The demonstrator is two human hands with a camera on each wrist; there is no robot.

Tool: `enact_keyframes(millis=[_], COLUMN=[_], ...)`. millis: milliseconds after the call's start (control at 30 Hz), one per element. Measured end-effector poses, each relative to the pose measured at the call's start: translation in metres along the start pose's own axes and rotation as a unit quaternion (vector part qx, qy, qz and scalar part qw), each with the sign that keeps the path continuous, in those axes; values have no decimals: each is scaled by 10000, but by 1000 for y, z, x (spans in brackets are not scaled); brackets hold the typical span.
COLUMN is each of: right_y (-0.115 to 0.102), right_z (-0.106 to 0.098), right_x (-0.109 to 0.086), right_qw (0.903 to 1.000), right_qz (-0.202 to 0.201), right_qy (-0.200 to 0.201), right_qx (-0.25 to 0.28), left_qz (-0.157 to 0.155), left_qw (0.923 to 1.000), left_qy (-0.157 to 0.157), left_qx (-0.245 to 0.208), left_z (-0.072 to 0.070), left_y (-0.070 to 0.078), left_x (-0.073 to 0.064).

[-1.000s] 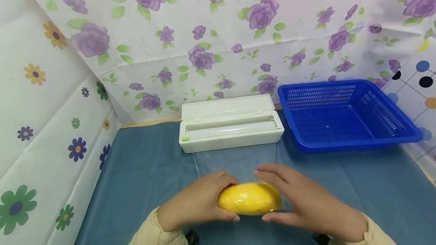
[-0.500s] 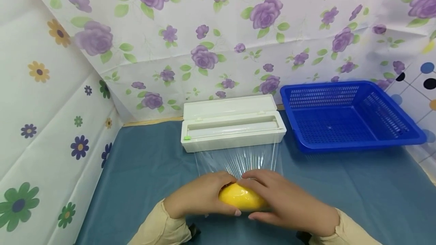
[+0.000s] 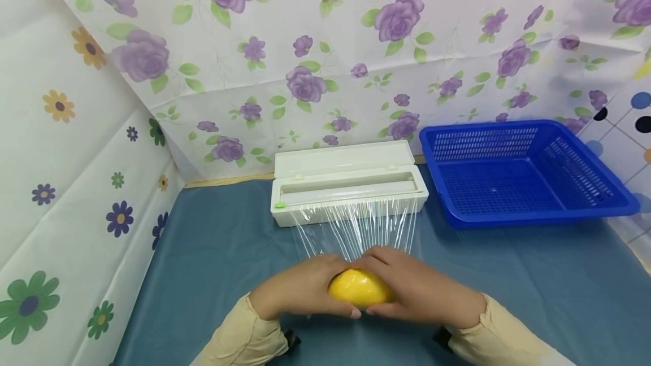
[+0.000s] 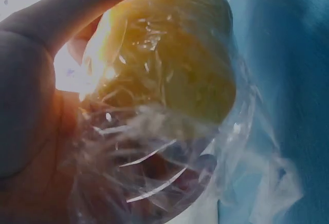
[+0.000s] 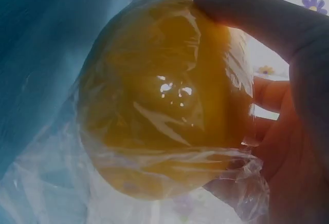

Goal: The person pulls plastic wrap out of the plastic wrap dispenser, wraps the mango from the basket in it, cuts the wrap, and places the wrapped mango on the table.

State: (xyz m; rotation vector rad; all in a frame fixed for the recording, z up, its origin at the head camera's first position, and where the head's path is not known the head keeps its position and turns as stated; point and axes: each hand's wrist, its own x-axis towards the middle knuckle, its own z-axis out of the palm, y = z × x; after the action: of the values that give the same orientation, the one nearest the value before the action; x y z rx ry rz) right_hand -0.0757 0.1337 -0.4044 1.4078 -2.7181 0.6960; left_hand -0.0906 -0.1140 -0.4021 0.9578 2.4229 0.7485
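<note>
Gripping the yellow fruit (image 3: 359, 289) from both sides, curling left hand (image 3: 311, 287) and right hand (image 3: 418, 286) round it between the desk's (image 3: 218, 253) left and right edges, well in front of the far edge; not showing whether touching the desk. Stretching creased film (image 3: 358, 236) from the open white box (image 3: 346, 162) near the far edge, so probably risking tearing, or dragging the unheld box, by tugging harder. Also likely risking gaps by leaving film bunched and loose.
</note>
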Motion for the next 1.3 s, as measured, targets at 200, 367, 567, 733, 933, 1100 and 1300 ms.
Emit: enact_keyframes(millis=[200, 367, 567, 733, 933, 1100, 1300], right_y=[10, 20, 29, 33, 36, 38, 38], right_z=[4, 10, 15, 19, 23, 26, 28], right_x=[7, 12, 17, 20, 21, 21, 20], right_qw=[9981, 9937, 9884, 9876, 9857, 9894, 9952], right_qz=[364, 643, 880, 919, 1011, 881, 737], right_qy=[-290, -479, -626, -658, -701, -567, -306], right_qx=[413, 784, 1072, 1086, 1155, 1003, 570], left_qz=[-227, -141, 53, 131, 91, 106, 44], left_qw=[9985, 9909, 9845, 9858, 9838, 9807, 9766], left_qy=[485, 1303, 1730, 1517, 1554, 1571, 1551], left_qx=[87, 313, 286, 711, 892, 1161, 1492], left_z=[3, 3, 4, 9, 12, 13, 12], left_y=[2, 4, 3, 2, 3, 3, 3], left_x=[2, 3, 4, 8, 9, 10, 8])
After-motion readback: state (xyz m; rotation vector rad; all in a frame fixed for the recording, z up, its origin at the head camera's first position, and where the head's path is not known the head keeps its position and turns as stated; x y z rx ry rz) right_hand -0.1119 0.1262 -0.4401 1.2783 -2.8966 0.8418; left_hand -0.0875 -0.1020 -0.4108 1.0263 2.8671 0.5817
